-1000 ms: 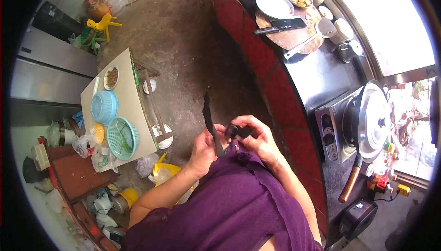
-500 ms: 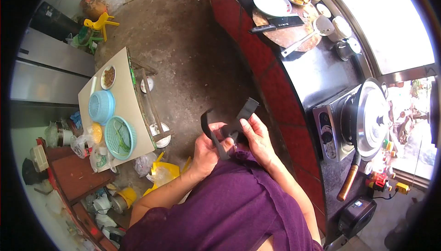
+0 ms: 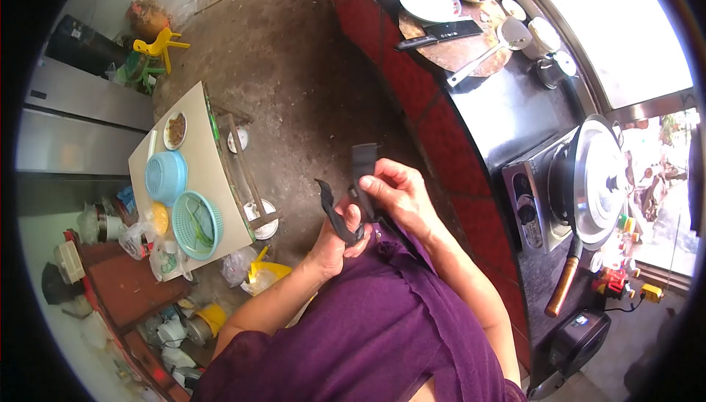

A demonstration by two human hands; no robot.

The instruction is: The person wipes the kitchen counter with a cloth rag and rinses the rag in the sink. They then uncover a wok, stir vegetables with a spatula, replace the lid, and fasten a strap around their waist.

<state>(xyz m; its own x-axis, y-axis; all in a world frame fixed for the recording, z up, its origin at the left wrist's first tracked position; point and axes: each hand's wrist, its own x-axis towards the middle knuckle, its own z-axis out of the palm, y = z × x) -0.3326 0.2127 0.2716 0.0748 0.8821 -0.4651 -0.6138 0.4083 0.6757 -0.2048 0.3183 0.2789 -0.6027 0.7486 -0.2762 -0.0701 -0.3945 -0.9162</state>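
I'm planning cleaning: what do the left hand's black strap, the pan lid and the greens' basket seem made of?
Strap: matte, probably fabric, as it curls without shine.
Lid: likely polished metal, given its silvery sheen.
Basket: seemingly smooth plastic, evenly coloured with regular openings.

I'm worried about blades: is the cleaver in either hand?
No, the cleaver lies on the cutting board, while the left hand and right hand hold black strapping.

The one view looks from the wearer's head, facing forward and steeply down, close above the purple top (image 3: 368, 314) and, just beyond it, the left hand (image 3: 332, 244) and right hand (image 3: 403, 200). Its wide, round-edged field spans the table (image 3: 202, 144) at left, the black countertop (image 3: 489, 126) at right and the far floor (image 3: 287, 63).
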